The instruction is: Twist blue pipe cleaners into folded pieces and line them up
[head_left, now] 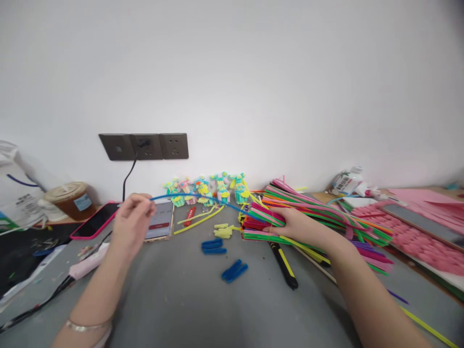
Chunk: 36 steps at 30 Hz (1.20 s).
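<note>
My left hand [133, 217] pinches one end of a long blue pipe cleaner [197, 195], which arcs across to the right. Its other end reaches a bundle of colourful pipe cleaners [263, 217]. Around that bundle, near its cut ends, my right hand [295, 224] is closed. Short blue pipe cleaner pieces [213, 246] lie in two small groups on the grey table, with short pale yellow pieces [223, 231] just behind them. Several small pipe cleaner figures [222, 187] stand in a row against the wall.
A black and yellow utility knife [283, 266] lies below the bundle. At left are a pink-cased phone [96, 221], a lidded brown drink cup [72, 200] and a pink-handled corded tool [89, 262]. Another phone [159, 221] shows a lit screen. A pink keyboard [409, 232] sits at right.
</note>
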Available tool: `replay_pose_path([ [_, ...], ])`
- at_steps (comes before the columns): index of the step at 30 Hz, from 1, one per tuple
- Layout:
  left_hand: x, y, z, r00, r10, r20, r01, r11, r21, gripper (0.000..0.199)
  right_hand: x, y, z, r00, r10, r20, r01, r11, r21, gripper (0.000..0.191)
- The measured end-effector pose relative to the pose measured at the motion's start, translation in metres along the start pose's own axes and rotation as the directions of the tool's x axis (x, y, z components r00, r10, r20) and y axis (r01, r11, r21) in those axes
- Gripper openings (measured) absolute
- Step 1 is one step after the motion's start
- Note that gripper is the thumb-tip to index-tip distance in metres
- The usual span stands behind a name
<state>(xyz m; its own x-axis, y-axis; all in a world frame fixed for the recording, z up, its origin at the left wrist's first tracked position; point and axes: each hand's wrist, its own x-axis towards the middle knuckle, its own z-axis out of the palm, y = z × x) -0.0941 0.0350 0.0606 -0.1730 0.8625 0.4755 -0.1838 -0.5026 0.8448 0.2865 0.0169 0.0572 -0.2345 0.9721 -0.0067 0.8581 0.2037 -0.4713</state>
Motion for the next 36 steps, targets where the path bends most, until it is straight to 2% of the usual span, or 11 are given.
replay_pose_path([
  [3, 0.008, 0.006, -0.011, 0.988, -0.152, -0.03, 0.135, 0.938, -0.32, 0.031, 0.003, 0.006, -0.002, 0.999, -0.031, -0.035, 0.031, 1.0, 0.002, 0.058],
  [5, 0.007, 0.005, -0.011, 0.974, -0.227, -0.01, 0.21, 0.916, -0.342, 0.031, 0.004, 0.006, -0.005, 0.997, -0.048, -0.057, 0.049, 0.999, 0.014, 0.056],
  [8, -0.001, -0.002, -0.006, 0.953, -0.286, 0.094, 0.284, 0.958, 0.039, 0.024, 0.001, 0.001, -0.01, 0.997, -0.053, -0.055, 0.055, 0.998, 0.031, 0.056],
  [10, -0.008, -0.008, -0.001, 0.926, -0.326, 0.192, 0.245, 0.904, 0.351, 0.024, -0.002, -0.002, -0.011, 0.999, -0.036, -0.037, 0.037, 0.999, 0.038, 0.058],
  [16, -0.017, -0.016, 0.002, 0.703, -0.522, 0.482, 0.031, 0.7, 0.713, 0.023, -0.005, -0.006, -0.012, 1.0, -0.028, 0.004, 0.028, 0.999, 0.034, 0.065],
  [18, -0.017, -0.016, 0.002, 0.712, -0.522, 0.469, -0.018, 0.654, 0.756, 0.02, -0.005, -0.008, -0.01, 1.0, -0.012, 0.007, 0.012, 1.0, 0.002, 0.062],
  [22, -0.024, -0.017, 0.018, 0.848, -0.357, 0.392, -0.081, 0.645, 0.76, 0.021, -0.007, -0.021, -0.001, 0.996, -0.043, 0.074, 0.05, 0.994, -0.095, 0.049],
  [24, -0.035, -0.019, 0.034, 0.877, -0.239, 0.418, -0.149, 0.691, 0.707, 0.017, -0.009, -0.029, 0.005, 0.992, -0.066, 0.105, 0.083, 0.984, -0.161, 0.041],
  [29, -0.073, -0.032, 0.075, 0.786, -0.072, 0.614, -0.338, 0.781, 0.525, 0.009, -0.011, -0.042, 0.018, 0.98, -0.132, 0.145, 0.158, 0.971, -0.182, 0.026],
  [31, -0.083, -0.037, 0.084, 0.763, -0.114, 0.636, -0.334, 0.773, 0.539, 0.009, -0.011, -0.044, 0.021, 0.978, -0.147, 0.145, 0.171, 0.969, -0.176, 0.023],
  [36, -0.091, -0.041, 0.092, 0.784, -0.124, 0.609, -0.333, 0.743, 0.58, 0.007, -0.01, -0.043, 0.023, 0.977, -0.157, 0.142, 0.181, 0.967, -0.181, 0.028],
])
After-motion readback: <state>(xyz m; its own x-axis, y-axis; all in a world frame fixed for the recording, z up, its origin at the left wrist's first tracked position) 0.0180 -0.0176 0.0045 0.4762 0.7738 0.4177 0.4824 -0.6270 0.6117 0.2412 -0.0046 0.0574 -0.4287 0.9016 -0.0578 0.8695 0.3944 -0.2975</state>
